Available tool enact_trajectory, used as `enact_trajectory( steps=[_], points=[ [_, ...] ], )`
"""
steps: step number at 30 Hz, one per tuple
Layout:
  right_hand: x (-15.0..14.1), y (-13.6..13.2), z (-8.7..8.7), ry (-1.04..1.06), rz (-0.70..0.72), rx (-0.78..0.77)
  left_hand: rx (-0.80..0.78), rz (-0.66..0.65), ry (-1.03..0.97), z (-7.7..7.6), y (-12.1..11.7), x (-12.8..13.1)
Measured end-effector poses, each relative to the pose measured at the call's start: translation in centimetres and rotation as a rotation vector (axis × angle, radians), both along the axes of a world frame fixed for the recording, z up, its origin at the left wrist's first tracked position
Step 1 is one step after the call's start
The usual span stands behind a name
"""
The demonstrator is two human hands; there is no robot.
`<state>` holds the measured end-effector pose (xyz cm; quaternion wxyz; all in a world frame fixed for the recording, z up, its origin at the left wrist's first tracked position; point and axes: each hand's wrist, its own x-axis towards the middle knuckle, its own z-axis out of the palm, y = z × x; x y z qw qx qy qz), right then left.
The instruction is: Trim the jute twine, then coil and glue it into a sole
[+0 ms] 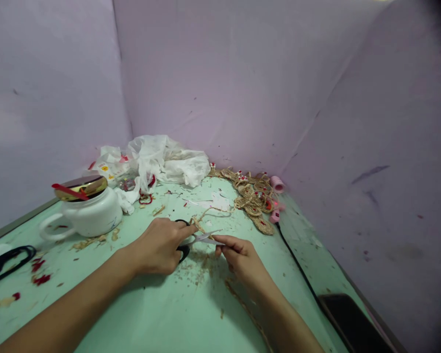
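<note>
My left hand [160, 247] is closed around the black handles of a pair of scissors [203, 237]. The blades are apart and point right, toward my right hand [241, 256]. A braided straw cord [199, 225] passes by the blades, and its end near the blades is pinched between my right thumb and fingers. Whether the cord lies between the blades is hard to make out. Another length of cord [248, 311] runs under my right forearm toward the near edge. Straw crumbs [202, 264] lie scattered on the green tabletop [143, 314] below the scissors.
At the left stands a white mug [95, 213] with a gold lid [83, 189]. White plastic bags [165, 159] lie at the back. Coiled straw pieces [255, 198] are heaped back right, beside a pink glue gun [275, 214] with its black cable [297, 262]. A dark phone [353, 321] rests front right.
</note>
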<state>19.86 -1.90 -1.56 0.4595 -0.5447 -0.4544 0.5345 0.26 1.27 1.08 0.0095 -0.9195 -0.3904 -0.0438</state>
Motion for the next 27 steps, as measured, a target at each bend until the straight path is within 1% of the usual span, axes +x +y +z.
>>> enact_trajectory(
  steps=[3, 8, 11, 13, 17, 19, 24, 27],
  points=[
    [-0.04, -0.05, 0.23, 0.025, 0.011, -0.003, -0.011, -0.007, -0.010, -0.04, 0.03, -0.01],
    [0.00, -0.25, 0.51, 0.037, 0.080, 0.019, -0.031, -0.015, -0.046, -0.30, 0.31, -0.18],
    [0.05, -0.28, 0.50, 0.078, 0.080, -0.010, -0.056, -0.009, -0.062, -0.47, 0.47, -0.26],
    [0.06, -0.25, 0.52, 0.139, 0.051, -0.049, -0.084, 0.027, -0.106, -0.49, 0.57, -0.28],
    [0.01, -0.29, 0.62, 0.240, -0.016, -0.133, -0.097, 0.195, -0.273, -0.45, 0.77, -0.23],
    [0.00, -0.37, 0.63, 0.271, -0.034, -0.146, -0.109, 0.230, -0.321, -0.49, 0.79, -0.13],
    [0.09, -0.40, 0.51, 0.287, -0.095, -0.098, -0.112, 0.180, -0.338, -0.73, 0.44, 0.18],
    [0.17, -0.33, 0.39, 0.268, -0.105, -0.076, -0.096, 0.155, -0.303, -0.70, 0.19, 0.30]
  ],
)
